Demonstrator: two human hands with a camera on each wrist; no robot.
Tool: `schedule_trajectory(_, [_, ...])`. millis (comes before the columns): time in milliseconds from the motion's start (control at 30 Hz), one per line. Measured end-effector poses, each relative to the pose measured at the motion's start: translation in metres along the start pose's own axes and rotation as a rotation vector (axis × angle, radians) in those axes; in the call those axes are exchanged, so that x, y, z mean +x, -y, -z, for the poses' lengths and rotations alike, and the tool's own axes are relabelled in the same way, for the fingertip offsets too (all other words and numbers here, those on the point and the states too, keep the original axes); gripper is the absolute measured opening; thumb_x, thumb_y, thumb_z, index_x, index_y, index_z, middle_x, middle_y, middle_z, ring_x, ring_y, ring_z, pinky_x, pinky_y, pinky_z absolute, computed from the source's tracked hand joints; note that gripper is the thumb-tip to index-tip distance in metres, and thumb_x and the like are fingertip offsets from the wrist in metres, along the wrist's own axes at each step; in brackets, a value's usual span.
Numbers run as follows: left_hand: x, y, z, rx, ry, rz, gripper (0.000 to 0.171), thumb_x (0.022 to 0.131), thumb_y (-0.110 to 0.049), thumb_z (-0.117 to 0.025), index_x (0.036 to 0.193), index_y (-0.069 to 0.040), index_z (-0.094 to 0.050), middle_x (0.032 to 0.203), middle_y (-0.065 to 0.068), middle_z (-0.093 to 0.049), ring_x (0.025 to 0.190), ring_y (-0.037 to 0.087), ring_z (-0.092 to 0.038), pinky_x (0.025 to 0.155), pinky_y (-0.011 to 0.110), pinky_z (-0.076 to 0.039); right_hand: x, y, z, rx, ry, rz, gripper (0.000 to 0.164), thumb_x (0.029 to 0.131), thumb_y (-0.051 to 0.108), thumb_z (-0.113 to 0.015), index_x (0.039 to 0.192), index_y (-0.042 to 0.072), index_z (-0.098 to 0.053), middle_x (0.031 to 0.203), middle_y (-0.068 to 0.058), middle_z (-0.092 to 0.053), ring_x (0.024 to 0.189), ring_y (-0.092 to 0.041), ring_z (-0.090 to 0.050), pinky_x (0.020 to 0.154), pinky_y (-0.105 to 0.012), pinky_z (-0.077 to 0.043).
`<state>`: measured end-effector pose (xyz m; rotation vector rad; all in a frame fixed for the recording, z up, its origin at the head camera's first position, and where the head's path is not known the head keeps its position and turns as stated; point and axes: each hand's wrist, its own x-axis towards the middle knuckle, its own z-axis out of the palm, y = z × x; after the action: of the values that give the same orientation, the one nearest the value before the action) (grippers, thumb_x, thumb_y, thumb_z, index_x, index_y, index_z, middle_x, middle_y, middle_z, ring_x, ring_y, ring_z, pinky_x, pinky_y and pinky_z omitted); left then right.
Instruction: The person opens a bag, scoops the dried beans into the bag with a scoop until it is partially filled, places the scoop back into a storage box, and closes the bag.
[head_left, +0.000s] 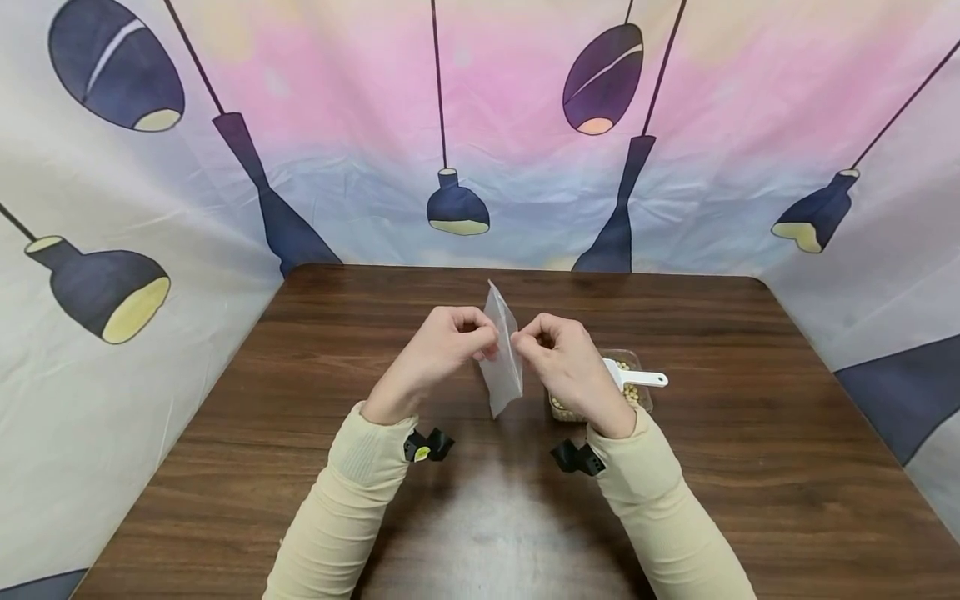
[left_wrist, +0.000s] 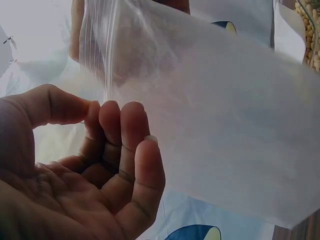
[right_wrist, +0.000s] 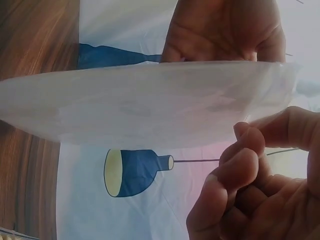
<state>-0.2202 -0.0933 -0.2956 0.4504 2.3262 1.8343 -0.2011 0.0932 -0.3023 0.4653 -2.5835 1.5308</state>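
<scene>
A translucent zip bag hangs upright above the table between my hands, its mouth at the top. My left hand pinches the left side of the mouth between thumb and index finger. From the other side, my right hand pinches the opposite wall the same way. Zip ridges run along the top edge of the bag in the left wrist view. In the right wrist view, the walls of the bag bulge slightly apart. I see nothing inside it.
Partly behind my right hand stands a clear plastic container of yellowish beans. A white scoop lies across it, handle pointing right. Underneath is a dark wooden table, with a printed lamp-pattern cloth hanging around it.
</scene>
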Motion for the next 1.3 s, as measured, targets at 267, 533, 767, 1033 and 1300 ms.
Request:
schedule_trajectory(267, [0.000,-0.002,-0.002,0.013,0.007,0.005,0.012,0.084,-0.003,-0.053,0.079,-0.002,-0.064,0.071,0.007,-0.060,0.078,0.038,-0.056,0.067,0.030,-0.047,0.001,0.000,0.001,-0.002,-0.017,0.002,0.013,0.090,0.016,-0.059,0.080,0.011,-0.066,0.063,-0.001,-0.049,0.056,-0.017,-0.041,0.052,-0.029,-0.033])
schedule_trajectory(533, [0.001,-0.002,-0.003,0.118,0.028,0.007,0.016,0.092,-0.014,-0.055,0.082,-0.004,-0.064,0.074,0.006,-0.060,0.071,0.023,-0.052,0.060,0.028,-0.040,0.001,0.002,-0.003,-0.020,-0.059,-0.007,0.011,0.089,0.012,-0.058,0.080,0.011,-0.065,0.064,-0.001,-0.051,0.058,-0.018,-0.045,0.054,-0.029,-0.037])
schedule_trajectory(767, [0.000,-0.002,-0.004,0.174,0.147,-0.038,0.034,0.103,-0.027,-0.049,0.080,-0.005,-0.060,0.075,0.008,-0.060,0.075,0.025,-0.057,0.069,0.031,-0.047,0.000,0.004,-0.006,-0.027,-0.054,0.005,0.012,0.091,0.016,-0.058,0.083,0.011,-0.067,0.066,0.001,-0.055,0.059,-0.017,-0.048,0.053,-0.028,-0.038])
schedule_trajectory(1033, [0.001,0.001,0.000,0.177,0.143,-0.111,0.028,0.101,-0.013,-0.050,0.076,-0.005,-0.058,0.070,0.008,-0.056,0.066,0.018,-0.050,0.065,0.032,-0.042,0.003,-0.001,-0.011,0.069,-0.062,0.015,0.011,0.088,0.010,-0.060,0.081,0.008,-0.068,0.065,-0.001,-0.052,0.059,-0.016,-0.044,0.051,-0.026,-0.033])
schedule_trajectory(1300, [0.002,0.002,-0.003,0.202,0.130,-0.073,0.027,0.099,-0.011,-0.050,0.077,0.004,-0.056,0.064,0.009,-0.049,0.060,0.016,-0.045,0.055,0.026,-0.036,0.000,0.002,-0.018,-0.079,-0.129,-0.002,0.007,0.084,0.014,-0.061,0.077,0.014,-0.064,0.065,0.001,-0.057,0.058,-0.015,-0.051,0.054,-0.029,-0.042])
